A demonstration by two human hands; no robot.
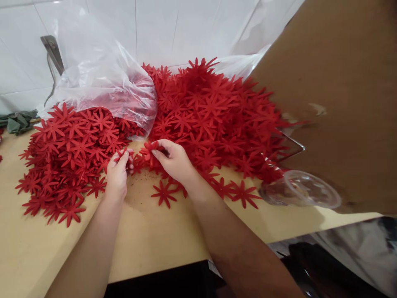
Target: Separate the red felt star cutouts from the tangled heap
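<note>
Between thumb and fingers, my left hand (117,174) pinches a red artificial flower (123,153). My right hand (173,159) is closed on another red flower (149,151), with its petals spreading past the fingertips. The two hands are a short way apart over the table. To the left lies a heap of red flowers (71,153), partly under clear plastic. A larger flower pile (214,111) rises behind and to the right of my right hand. One loose flower (164,193) lies flat on the table below my right wrist.
A clear plastic bag (108,78) drapes over the left heap against the tiled wall (161,29). On the right stands a big cardboard sheet or box (344,95), with a clear plastic cup (310,190) on its side before it. Dark green fabric-like pieces (20,122) lie far left.
</note>
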